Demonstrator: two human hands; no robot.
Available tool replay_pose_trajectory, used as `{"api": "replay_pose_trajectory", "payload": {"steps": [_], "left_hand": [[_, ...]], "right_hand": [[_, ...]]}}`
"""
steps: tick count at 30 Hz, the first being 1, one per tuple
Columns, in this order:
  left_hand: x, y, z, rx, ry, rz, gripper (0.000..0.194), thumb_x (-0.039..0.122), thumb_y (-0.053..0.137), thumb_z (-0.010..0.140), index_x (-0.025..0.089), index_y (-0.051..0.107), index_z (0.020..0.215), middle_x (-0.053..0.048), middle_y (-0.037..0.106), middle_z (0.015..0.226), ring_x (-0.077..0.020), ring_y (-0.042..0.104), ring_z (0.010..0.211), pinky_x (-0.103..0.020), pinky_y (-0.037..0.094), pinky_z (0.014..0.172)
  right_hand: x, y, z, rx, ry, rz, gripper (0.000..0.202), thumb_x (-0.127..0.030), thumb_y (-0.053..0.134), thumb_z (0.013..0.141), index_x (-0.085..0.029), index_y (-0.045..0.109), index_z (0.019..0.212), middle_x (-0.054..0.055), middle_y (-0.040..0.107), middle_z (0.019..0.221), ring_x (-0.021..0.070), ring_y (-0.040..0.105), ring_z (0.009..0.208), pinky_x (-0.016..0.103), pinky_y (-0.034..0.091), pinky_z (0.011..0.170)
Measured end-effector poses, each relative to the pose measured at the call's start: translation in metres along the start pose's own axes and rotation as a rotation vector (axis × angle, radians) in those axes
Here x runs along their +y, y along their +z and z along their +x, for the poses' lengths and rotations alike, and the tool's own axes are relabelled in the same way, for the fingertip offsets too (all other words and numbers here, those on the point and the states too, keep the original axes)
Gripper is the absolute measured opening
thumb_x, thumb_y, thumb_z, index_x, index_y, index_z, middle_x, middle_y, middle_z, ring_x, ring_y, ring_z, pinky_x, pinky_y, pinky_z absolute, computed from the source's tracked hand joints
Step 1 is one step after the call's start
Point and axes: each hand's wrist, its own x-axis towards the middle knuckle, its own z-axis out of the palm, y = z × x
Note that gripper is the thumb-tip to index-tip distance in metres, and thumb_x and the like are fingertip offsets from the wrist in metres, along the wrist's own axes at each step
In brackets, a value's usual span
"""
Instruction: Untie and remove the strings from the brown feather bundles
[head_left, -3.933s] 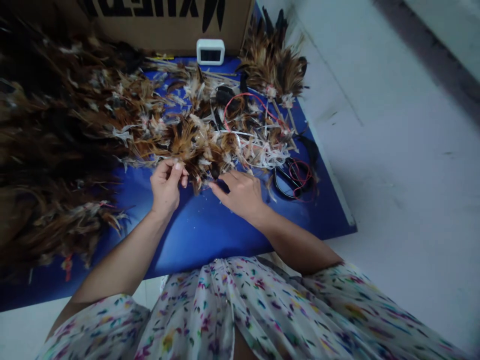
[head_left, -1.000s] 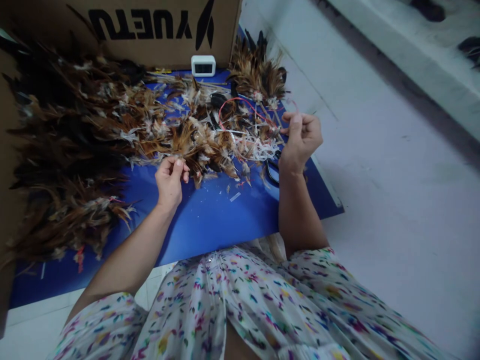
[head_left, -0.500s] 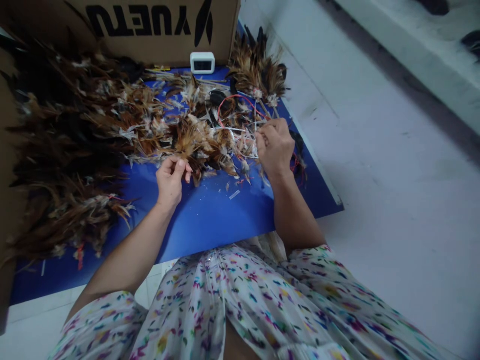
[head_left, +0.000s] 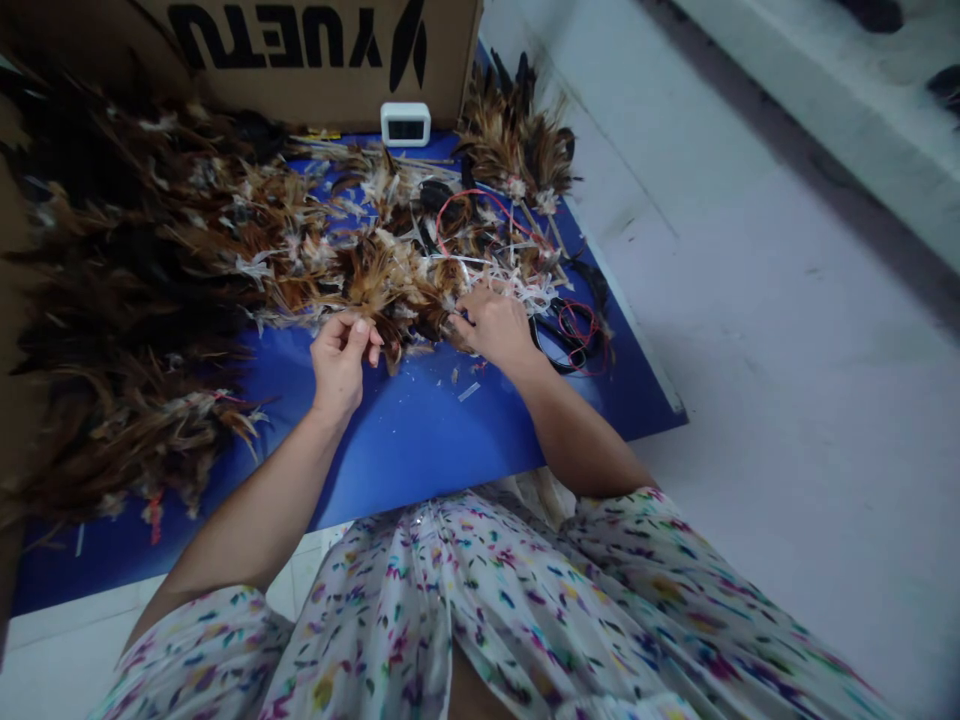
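Observation:
My left hand (head_left: 341, 360) is closed in a pinch at the front edge of the feather pile. A small tuft of brown feathers (head_left: 369, 288) rises from its fingertips. My right hand (head_left: 495, 328) lies to the right, low over the pile, thumb and fingers curled together beside loose feathers (head_left: 431, 305). What its fingertips hold, if anything, is hidden. Just behind the right hand is a tangle of white plastic strips (head_left: 529, 285). Black-handled scissors (head_left: 556, 335) rest to its right, with red string (head_left: 581, 325) looped over them.
Heaps of brown and black feathers (head_left: 127, 240) cover the left of the blue table (head_left: 442, 440). A feather bundle (head_left: 517, 140) stands at the back right. Behind are a white digital clock (head_left: 406, 125) and a cardboard box (head_left: 322, 90). A white wall (head_left: 750, 300) borders the right edge.
My right hand has moved left and toward me, from the strips to the feathers nearer my left hand, uncovering the scissors. The left hand has stayed nearly still.

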Motion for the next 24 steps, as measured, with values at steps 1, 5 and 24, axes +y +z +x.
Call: {"api": "replay_pose_trajectory", "payload": {"steps": [1,5,24], "left_hand": [[0.0,0.0,0.0,0.002,-0.002,0.003,0.044,0.048,0.088,0.068,0.017,0.057,0.072,0.004,0.064,0.059,-0.0052,0.049,0.039,-0.018,0.038,0.038],[0.0,0.0,0.0,0.01,-0.005,0.004,0.044,0.049,0.088,0.067,0.017,0.058,0.072,0.004,0.064,0.059,-0.0052,0.048,0.039,-0.018,0.037,0.038],[-0.002,-0.002,0.001,0.013,-0.008,-0.008,0.044,0.049,0.087,0.069,0.017,0.056,0.075,0.004,0.062,0.059,-0.0054,0.048,0.039,-0.018,0.037,0.038]], "right_hand": [[0.001,0.001,0.001,-0.002,0.001,0.021,0.017,-0.025,0.06,0.093,-0.017,0.074,0.098,0.011,0.073,0.104,0.0262,0.066,0.093,0.035,0.045,0.073],[0.008,0.006,0.003,0.068,-0.015,0.172,0.011,-0.019,0.062,0.089,-0.018,0.072,0.087,0.008,0.071,0.09,0.0217,0.064,0.085,0.035,0.046,0.078],[0.035,-0.007,0.009,0.442,0.102,0.747,0.02,-0.04,0.062,0.085,-0.024,0.057,0.076,-0.004,0.044,0.059,0.0114,0.04,0.052,0.027,0.033,0.051]]}}
